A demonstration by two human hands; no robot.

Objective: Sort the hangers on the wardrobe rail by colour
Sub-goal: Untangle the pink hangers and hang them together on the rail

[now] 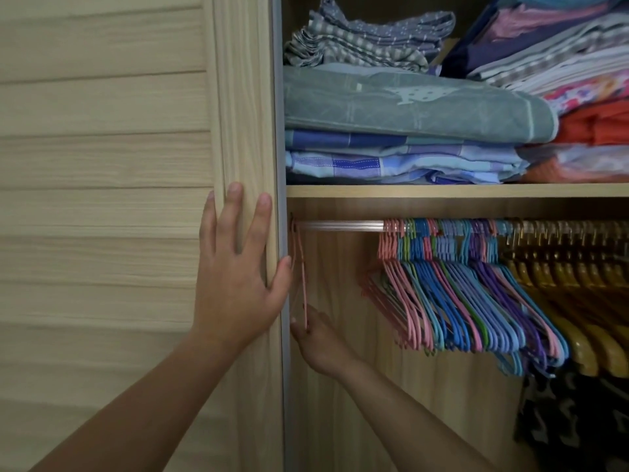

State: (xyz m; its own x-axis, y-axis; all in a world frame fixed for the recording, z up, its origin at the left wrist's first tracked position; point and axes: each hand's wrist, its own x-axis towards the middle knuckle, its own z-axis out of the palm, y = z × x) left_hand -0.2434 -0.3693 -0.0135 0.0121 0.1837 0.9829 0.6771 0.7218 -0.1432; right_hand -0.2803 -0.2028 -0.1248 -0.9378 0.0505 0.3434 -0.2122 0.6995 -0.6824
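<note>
L hand (235, 277): flat on the wardrobe door (102, 158) edge, fingers straight & spread, thumb round the door's R edge; holds nothing.
R hand (320, 338): inside the wardrobe, low at L end, fingers pinching the bottom of a single pink hanger (302, 277).
Pink hanger: hangs by itself at the far L end of the rail (340, 225), close to the wardrobe's L wall, seen edge-on.
Rail: bare stretch betw. the lone pink hanger & the main bunch.
Mixed hangers (469, 301): packed tight from mid-rail rightwards; pink at L of the bunch, then blue, green, purple, more pink mixed in.
Wooden hangers (578, 301): R of the coloured ones, running to the R edge of view; dark patterned garment (571, 420) hangs below them.
Shelf (442, 190): directly above the rail, holds folded linen.
Shelf L stack: grey-green towel (408, 103) on blue checked sheets (391, 161), grey patterned cloth (357, 39) on top.
Shelf R stack: folded fabrics (585, 97), striped, floral, orange, leaning.
</note>
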